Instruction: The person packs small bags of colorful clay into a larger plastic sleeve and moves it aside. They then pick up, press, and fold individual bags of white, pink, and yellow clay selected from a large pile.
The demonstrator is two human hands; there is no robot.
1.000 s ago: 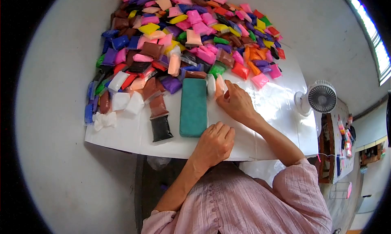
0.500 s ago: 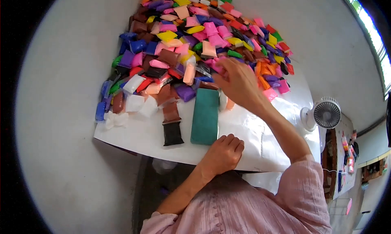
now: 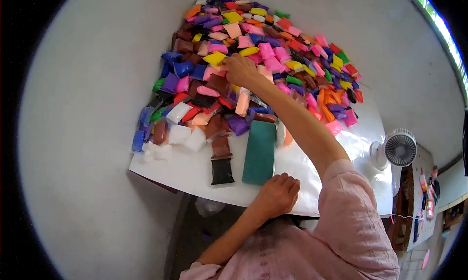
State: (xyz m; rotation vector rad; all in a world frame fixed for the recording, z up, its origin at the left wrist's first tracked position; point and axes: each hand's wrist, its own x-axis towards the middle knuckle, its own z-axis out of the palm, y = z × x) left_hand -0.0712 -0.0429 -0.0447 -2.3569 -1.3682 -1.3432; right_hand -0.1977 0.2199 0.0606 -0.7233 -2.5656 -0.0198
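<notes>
My right hand (image 3: pixel 240 70) reaches across into the heap of small coloured packets (image 3: pixel 273 53). Its fingers are bent down beside a yellow packet (image 3: pixel 214 58) and a brown packet (image 3: pixel 218 84); the fingertips are partly hidden, and whatever they pinch cannot be made out. My left hand (image 3: pixel 279 194) rests as a loose fist at the table's near edge, with nothing visible in it. Just beyond that fist lies a flat green rectangular block (image 3: pixel 259 152). A black packet (image 3: pixel 223 171) and a reddish-brown packet (image 3: pixel 221 147) lie in line to its left.
The white table (image 3: pixel 195 192) meets walls at the left and back. White packets (image 3: pixel 195 139) lie at the heap's near left side. A small white fan (image 3: pixel 400 147) stands at the right edge. Farther right, another surface (image 3: pixel 423 216) holds assorted items.
My right hand has moved left and farther into the heap, from behind the green block to beside the yellow packet. My left fist stays by the block. The whole view has shifted slightly.
</notes>
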